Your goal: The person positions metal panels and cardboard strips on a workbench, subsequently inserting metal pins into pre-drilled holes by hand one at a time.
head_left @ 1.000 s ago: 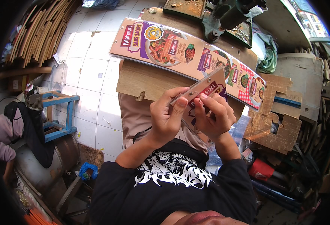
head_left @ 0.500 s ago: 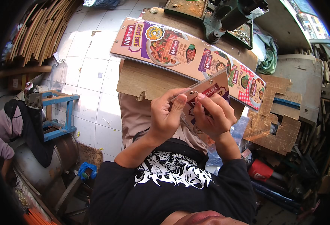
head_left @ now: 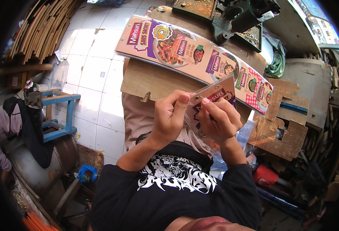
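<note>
My left hand [head_left: 171, 115] is closed on the left edge of a glossy printed card [head_left: 224, 87], thumb uppermost. The card is tilted above my lap, with metal eyelets along its upper edge. The thumb and forefinger of my right hand [head_left: 222, 118] pinch together beside one eyelet [head_left: 196, 98]. Something thin and small seems to be at those fingertips, too small to make out. The right hand covers much of the card's lower part. Just beyond, a stack of long printed panels [head_left: 133, 50] in clear covering lies on the wooden bench [head_left: 138, 81].
A dark green hand press [head_left: 219, 30] stands at the bench's far side, between trays of small metal parts. Cut cardboard [head_left: 267, 129] lies to the right. To the left are a blue-framed stool [head_left: 70, 115], a metal drum [head_left: 42, 163] and stacked wood strips [head_left: 42, 34].
My left thumb has lifted slightly away from the eyelet. My right fingertips stay beside it, and the card keeps nearly the same tilt.
</note>
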The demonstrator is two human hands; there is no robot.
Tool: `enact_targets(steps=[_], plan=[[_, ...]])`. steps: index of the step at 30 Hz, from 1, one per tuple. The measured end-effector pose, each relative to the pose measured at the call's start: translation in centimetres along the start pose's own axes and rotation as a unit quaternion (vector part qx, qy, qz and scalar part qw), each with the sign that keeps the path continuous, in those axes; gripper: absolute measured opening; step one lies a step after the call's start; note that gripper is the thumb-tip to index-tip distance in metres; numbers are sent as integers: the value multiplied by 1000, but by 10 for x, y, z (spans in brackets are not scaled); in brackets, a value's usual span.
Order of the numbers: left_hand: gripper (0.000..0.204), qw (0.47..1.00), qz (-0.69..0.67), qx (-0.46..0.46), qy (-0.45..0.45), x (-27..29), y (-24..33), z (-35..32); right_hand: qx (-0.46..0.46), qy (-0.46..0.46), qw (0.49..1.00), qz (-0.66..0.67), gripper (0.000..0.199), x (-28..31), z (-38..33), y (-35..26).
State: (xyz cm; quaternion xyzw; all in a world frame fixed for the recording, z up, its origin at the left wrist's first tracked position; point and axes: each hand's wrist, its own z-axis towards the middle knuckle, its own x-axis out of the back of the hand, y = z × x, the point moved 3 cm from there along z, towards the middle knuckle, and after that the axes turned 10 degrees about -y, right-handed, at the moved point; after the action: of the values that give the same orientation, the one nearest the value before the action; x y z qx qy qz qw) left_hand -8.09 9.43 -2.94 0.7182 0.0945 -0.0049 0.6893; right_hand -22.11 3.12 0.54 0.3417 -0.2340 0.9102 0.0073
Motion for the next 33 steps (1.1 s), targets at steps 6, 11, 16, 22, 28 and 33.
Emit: enact_targets(steps=[6, 11, 16, 22, 28, 33], plan=[[39, 998, 13, -53, 34, -5, 2, -2, 58, 22, 997, -35, 42, -5, -2, 0], [29, 983, 42, -148, 98, -10, 0, -7, 47, -27, 998, -41, 40, -2, -4, -5], [32, 981, 68, -168, 70, -11, -7, -12, 37, -34, 998, -32, 40, 2, -3, -5], [36, 971, 96, -213, 45, -10, -4, -13, 3, -53, 998, -25, 41, 8, 8, -9], [37, 969, 94, -229, 15, -11, 7, -6, -30, -46, 998, 28, 40, 10, 4, 2], [38, 988, -60, -142, 17, -12, -2, -4, -159, 32, 978, 135, 33, 11, -7, 5]])
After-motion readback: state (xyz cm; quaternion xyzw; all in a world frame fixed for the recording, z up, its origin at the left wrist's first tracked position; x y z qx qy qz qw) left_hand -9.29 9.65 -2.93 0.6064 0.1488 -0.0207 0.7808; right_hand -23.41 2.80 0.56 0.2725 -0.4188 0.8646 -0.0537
